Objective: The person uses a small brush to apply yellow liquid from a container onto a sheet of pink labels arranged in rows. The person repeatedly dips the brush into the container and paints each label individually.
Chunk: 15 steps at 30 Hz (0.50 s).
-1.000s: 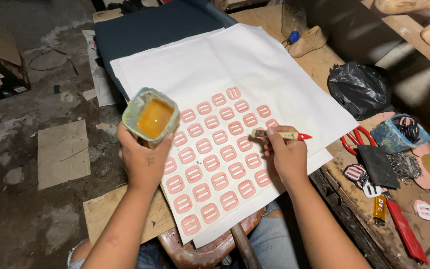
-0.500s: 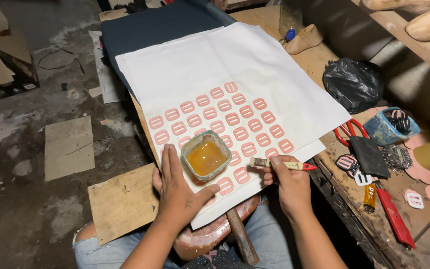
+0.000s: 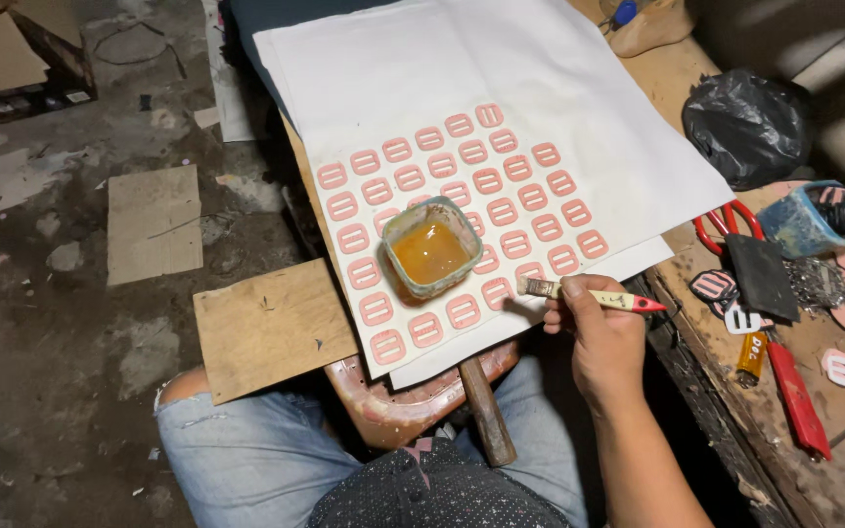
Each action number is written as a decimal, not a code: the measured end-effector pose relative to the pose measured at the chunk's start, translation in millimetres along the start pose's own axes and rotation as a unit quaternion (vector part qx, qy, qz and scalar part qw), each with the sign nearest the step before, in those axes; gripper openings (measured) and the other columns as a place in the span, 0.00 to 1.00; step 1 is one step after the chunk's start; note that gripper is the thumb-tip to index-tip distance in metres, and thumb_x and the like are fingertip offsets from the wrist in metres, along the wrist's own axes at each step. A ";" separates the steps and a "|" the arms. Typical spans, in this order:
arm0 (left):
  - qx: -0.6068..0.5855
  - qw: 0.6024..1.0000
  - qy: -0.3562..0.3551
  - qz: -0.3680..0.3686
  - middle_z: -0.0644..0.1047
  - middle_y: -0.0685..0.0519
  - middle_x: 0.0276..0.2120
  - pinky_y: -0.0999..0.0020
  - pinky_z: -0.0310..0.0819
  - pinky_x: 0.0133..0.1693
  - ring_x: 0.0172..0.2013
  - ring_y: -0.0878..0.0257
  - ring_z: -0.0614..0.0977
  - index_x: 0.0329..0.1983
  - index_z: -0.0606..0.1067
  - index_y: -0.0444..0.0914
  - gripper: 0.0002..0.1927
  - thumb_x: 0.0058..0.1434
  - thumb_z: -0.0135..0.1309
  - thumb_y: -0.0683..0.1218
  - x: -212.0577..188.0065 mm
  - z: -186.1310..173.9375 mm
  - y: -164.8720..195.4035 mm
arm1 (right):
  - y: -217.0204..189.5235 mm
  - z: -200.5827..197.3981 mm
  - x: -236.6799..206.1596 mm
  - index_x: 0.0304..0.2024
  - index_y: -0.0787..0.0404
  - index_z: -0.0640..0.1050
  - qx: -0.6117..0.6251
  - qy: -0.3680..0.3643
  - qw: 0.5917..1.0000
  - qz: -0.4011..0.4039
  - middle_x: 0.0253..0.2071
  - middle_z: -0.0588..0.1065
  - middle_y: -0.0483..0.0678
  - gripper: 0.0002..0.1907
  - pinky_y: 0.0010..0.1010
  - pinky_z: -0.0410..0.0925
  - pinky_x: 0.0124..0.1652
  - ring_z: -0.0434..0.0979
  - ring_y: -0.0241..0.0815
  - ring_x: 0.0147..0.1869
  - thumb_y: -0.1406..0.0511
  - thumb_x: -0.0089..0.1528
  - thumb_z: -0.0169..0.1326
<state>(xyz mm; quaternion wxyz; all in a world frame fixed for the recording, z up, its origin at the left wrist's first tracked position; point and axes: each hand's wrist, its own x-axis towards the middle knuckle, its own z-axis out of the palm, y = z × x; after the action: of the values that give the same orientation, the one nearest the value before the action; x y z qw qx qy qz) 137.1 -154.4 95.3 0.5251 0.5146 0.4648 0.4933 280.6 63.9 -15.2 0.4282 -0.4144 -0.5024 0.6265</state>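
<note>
I see the white sheet (image 3: 501, 68) spread over the table (image 3: 682, 108), its near corner hanging toward the lap. Rows of pink buckle-shaped pieces (image 3: 459, 186) fill its near half, and the glue tub (image 3: 431, 247), full of amber liquid, stands on them close to that near edge. My right hand (image 3: 599, 332) is just right of the tub, fingers (image 3: 573, 288) closed around a small brush (image 3: 589, 294). The brush lies almost level, its long axis running left to right, bristles pointing left at the tub, red tip away. No left hand is in view, so the right is the nearer one.
</note>
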 end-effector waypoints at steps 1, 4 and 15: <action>0.012 1.000 0.005 0.001 0.83 0.46 0.49 0.57 0.75 0.58 0.51 0.55 0.82 0.54 0.76 0.35 0.19 0.60 0.57 0.45 -0.3 -0.5 -5.2 | 0.3 0.4 -1.2 0.43 0.67 0.75 0.008 -0.006 1.000 -0.005 0.34 0.78 0.52 0.11 0.29 0.73 0.34 0.78 0.38 0.33 0.64 0.66 0.56; 0.041 0.999 0.024 0.003 0.83 0.46 0.49 0.57 0.75 0.58 0.51 0.56 0.82 0.54 0.76 0.36 0.19 0.61 0.56 0.45 -4.1 1.2 -13.9 | 0.8 -1.2 -5.0 0.44 0.67 0.75 0.013 -0.010 1.000 -0.002 0.33 0.78 0.52 0.11 0.29 0.72 0.34 0.77 0.38 0.32 0.64 0.66 0.57; 0.138 0.986 0.085 0.027 0.83 0.48 0.49 0.57 0.74 0.58 0.50 0.57 0.83 0.55 0.75 0.37 0.18 0.61 0.56 0.45 -41.1 18.4 -27.0 | -3.2 -6.5 -9.3 0.47 0.66 0.74 -0.005 -0.012 1.000 -0.026 0.34 0.78 0.50 0.11 0.28 0.73 0.34 0.77 0.37 0.33 0.65 0.66 0.56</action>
<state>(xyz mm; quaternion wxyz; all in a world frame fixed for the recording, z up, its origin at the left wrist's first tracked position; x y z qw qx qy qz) 153.2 -196.4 68.2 0.3944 0.5506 0.5574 0.4803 289.8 57.3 -12.2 0.4359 -0.3956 -0.5213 0.6178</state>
